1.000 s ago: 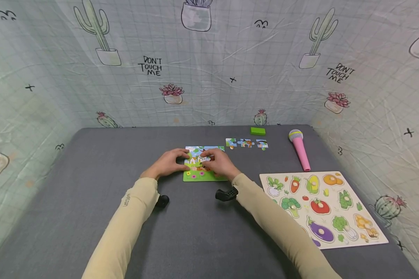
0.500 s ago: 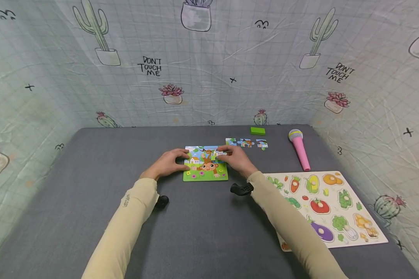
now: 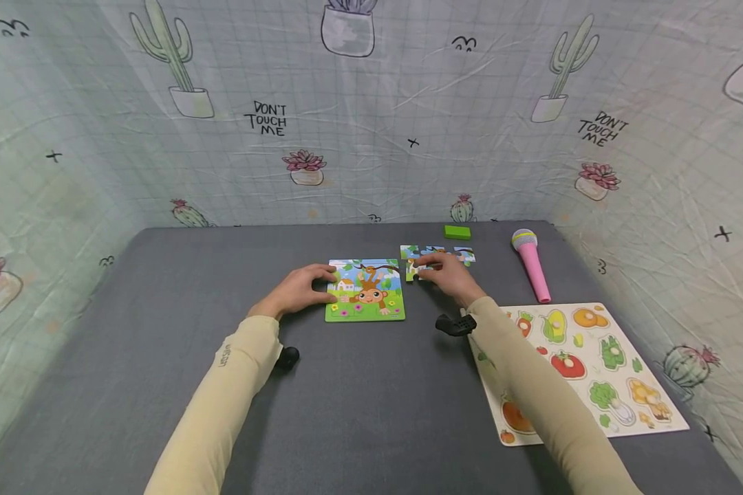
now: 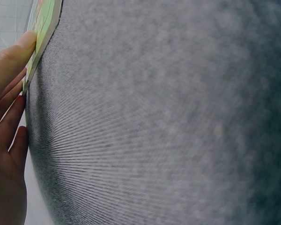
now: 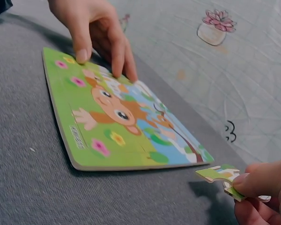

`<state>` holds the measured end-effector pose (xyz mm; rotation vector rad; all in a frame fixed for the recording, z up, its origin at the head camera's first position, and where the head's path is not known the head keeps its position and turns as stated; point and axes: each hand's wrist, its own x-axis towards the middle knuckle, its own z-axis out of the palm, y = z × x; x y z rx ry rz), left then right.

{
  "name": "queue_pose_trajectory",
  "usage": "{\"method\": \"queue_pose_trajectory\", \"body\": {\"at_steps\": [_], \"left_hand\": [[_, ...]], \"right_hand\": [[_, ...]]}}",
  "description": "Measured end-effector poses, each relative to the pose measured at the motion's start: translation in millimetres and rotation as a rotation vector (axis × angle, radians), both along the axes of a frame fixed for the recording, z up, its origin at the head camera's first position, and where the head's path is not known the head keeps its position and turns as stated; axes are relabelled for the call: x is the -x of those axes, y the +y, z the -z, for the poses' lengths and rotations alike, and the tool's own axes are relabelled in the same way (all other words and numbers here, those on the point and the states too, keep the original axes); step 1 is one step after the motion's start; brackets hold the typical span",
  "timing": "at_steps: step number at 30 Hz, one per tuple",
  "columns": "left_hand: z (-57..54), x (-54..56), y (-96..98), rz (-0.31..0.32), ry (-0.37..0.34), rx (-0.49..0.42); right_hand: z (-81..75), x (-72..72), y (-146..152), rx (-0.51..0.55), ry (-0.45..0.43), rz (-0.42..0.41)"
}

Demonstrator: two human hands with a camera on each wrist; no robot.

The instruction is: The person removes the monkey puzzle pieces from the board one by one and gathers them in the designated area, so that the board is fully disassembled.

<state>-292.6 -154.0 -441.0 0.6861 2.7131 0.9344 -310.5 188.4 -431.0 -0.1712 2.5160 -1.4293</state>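
Resting thumb and fingertips of the left hand on the left edge of the monkey jigsaw board, lying flat on the grey tabletop, spreading them in a wide curve. Pinching a jigsaw piece closely between thumb and fingers of the right hand, just right of the board. Holding it just above the tabletop, in front of a row of loose jigsaw pieces. Passing the right forearm over a vegetable puzzle board, near a pink microphone.
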Motion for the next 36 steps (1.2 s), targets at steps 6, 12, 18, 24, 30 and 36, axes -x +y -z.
{"method": "queue_pose_trajectory", "body": {"at_steps": [6,12,18,24,30,36], "left_hand": [[-0.2,0.0,1.1,-0.002,-0.012,-0.001],[-0.5,0.5,0.8,0.003,-0.01,0.008],[-0.7,0.8,1.6,0.004,-0.014,0.013],[-1.0,1.4,2.1,0.002,-0.019,0.022],[-2.0,1.6,1.5,0.002,-0.027,0.029],[-1.0,2.3,1.6,0.004,-0.02,0.033]], "right_hand": [[1.7,2.1,4,-0.021,0.01,-0.017],[6.1,5.6,1,-0.067,0.02,-0.016],[8.8,8.2,-1,-0.188,0.137,-0.038],[14.0,11.2,-3,-0.252,0.184,-0.033],[14.6,10.3,0,-0.246,0.189,-0.03],[12.5,5.5,4,-0.266,0.222,-0.068]]}}
